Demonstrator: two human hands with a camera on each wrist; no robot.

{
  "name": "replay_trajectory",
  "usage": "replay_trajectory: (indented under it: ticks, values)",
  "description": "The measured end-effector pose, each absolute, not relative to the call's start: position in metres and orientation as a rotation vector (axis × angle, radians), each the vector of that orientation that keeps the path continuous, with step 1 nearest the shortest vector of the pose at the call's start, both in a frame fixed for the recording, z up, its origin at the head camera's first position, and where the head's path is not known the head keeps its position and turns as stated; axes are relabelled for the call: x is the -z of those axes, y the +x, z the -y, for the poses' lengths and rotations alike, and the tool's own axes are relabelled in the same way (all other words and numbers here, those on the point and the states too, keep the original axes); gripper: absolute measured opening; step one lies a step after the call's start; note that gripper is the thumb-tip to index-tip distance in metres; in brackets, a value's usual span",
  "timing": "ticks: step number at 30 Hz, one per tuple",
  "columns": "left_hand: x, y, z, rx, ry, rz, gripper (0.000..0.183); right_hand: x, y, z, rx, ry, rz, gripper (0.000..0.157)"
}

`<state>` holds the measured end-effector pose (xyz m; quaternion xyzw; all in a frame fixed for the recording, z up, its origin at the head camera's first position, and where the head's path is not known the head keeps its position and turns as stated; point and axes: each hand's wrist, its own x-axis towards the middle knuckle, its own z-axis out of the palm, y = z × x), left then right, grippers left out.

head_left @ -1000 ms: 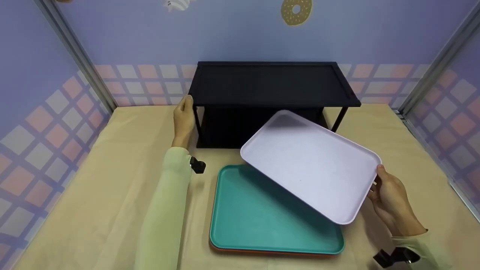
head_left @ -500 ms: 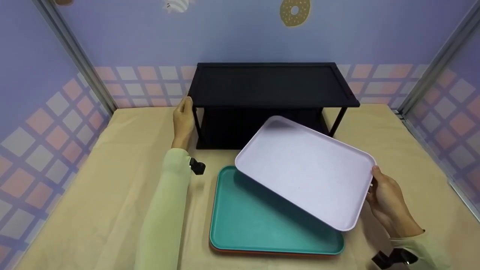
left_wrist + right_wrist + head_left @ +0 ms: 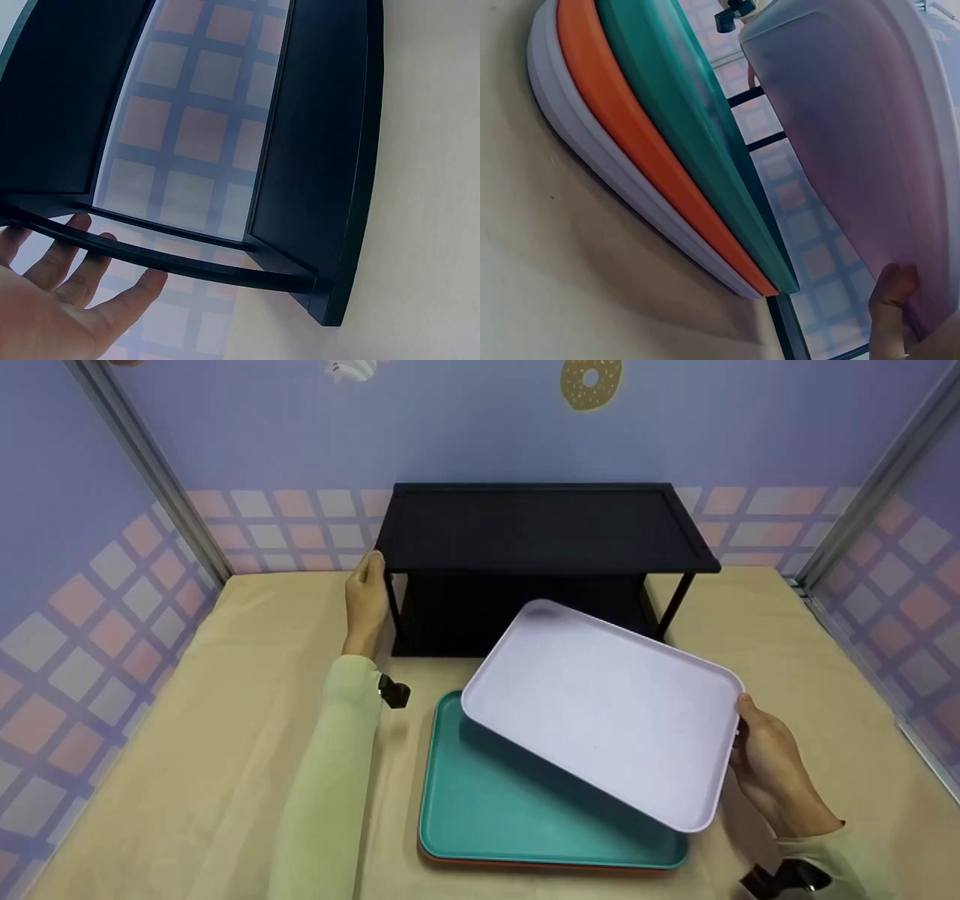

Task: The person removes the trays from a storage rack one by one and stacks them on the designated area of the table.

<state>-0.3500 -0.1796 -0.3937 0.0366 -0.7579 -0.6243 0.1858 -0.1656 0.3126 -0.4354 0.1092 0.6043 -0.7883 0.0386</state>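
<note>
My right hand (image 3: 776, 761) grips a pale lavender tray (image 3: 600, 720) at its right short edge, thumb on the rim. The tray is raised and tilted, and it overlaps a teal tray (image 3: 525, 802) in the head view. Seen from the right wrist, the teal tray tops a stack, over an orange tray (image 3: 622, 112) and a pale grey-lavender one (image 3: 577, 112). At the left front corner of a black two-tier rack (image 3: 540, 529), my left hand (image 3: 366, 604) touches the upright. Its fingers (image 3: 124, 304) are spread along that post; the thumb is hidden in the left wrist view.
The rack's lower shelf (image 3: 457, 622) lies under the top one, partly behind the raised tray. A beige cloth (image 3: 247, 705) covers the table. Purple walls with a checked band (image 3: 292, 529) stand at the back and sides.
The lavender tray and my right hand have shifted a little left and toward me, lower in the head view. My left hand has stayed at the rack's corner.
</note>
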Motion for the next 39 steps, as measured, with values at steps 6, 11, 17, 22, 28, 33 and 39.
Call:
replay_trajectory:
  ticks: [6, 11, 17, 22, 28, 33, 39]
  values:
    - [0.3930, -0.3500, 0.1794, 1.758, 0.113, 2.134, 0.052, 0.4370, -0.1652, -0.3117, 2.409, 0.328, -1.873, 0.036]
    - [0.3922, -0.3490, 0.1784, 1.761, 0.119, 2.134, 0.054, 0.4377, -0.1640, -0.3137, 2.420, 0.274, -1.828, 0.034]
    - [0.3916, -0.3482, 0.1791, 1.741, 0.103, 2.141, 0.053, 0.4370, -0.1653, -0.3137, 2.357, 0.253, -1.852, 0.040]
    - [0.3911, -0.3489, 0.1805, 1.736, 0.080, 2.145, 0.053, 0.4371, -0.1660, -0.3127, 2.287, 0.223, -1.871, 0.047]
    - [0.3871, -0.3438, 0.1789, 1.765, 0.078, 2.133, 0.052, 0.4408, -0.1639, -0.3094, 2.283, 0.221, -1.875, 0.048]
    - [0.3927, -0.3461, 0.1790, 1.764, 0.099, 2.117, 0.053, 0.4434, -0.1635, -0.3065, 2.261, 0.278, -1.913, 0.047]
    - [0.3951, -0.3485, 0.1794, 1.740, 0.101, 2.117, 0.050, 0.4449, -0.1642, -0.3049, 2.197, 0.309, -1.970, 0.046]
